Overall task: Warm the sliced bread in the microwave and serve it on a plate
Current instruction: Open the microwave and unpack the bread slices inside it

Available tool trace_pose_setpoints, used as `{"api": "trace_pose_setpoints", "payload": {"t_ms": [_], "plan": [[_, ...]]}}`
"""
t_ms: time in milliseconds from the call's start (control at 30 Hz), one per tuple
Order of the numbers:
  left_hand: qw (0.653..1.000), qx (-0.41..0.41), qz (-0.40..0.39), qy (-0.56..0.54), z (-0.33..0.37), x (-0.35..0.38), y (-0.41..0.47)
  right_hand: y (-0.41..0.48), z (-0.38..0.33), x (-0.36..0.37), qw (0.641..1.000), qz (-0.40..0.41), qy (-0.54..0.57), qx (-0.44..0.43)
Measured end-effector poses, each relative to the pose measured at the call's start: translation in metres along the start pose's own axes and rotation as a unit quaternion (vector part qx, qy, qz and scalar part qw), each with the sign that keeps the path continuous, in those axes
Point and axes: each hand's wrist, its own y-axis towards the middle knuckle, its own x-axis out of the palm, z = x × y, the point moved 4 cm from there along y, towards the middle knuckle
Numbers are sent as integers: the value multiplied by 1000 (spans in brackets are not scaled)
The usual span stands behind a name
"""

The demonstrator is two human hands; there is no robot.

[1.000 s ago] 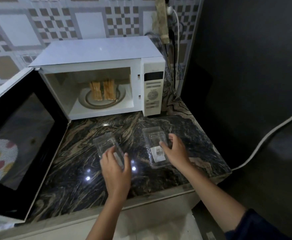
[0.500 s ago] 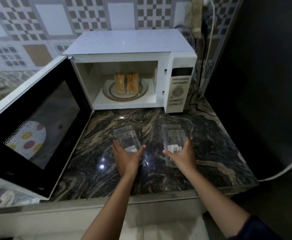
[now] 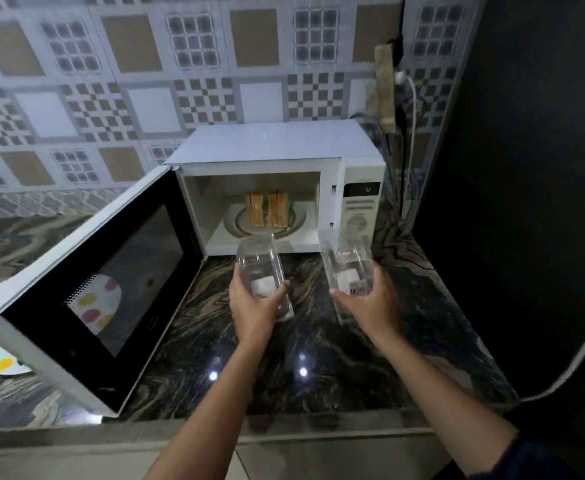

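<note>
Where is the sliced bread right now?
In the head view, the sliced bread stands on the turntable inside the open microwave, left of its control panel.

containers (image 3: 260, 268) now gripped, lifted off counter (image 3: 319, 358)

Your body, items in view:
1. Your left hand (image 3: 254, 308): forearm bare from the wrist back to the lower frame edge.
2. Your right hand (image 3: 370, 303): forearm bare behind the wrist.
3. One dark blue sleeve (image 3: 540, 459), plain cloth, well behind your right hand, near the elbow.
</note>
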Motion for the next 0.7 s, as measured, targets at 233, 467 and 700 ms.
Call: {"api": "trace_pose_setpoints", "payload": {"t_ms": [233,467,700], "plan": [[995,94,36,-24,82,-21,50,41,-87,-28,990,48,57,-117],[991,121,51,7,135,-21,121,106,-147,-28,987,37,50,-145],[993,113,27,2,170,-2,202,193,-185,2,992,21,41,-120]]}}
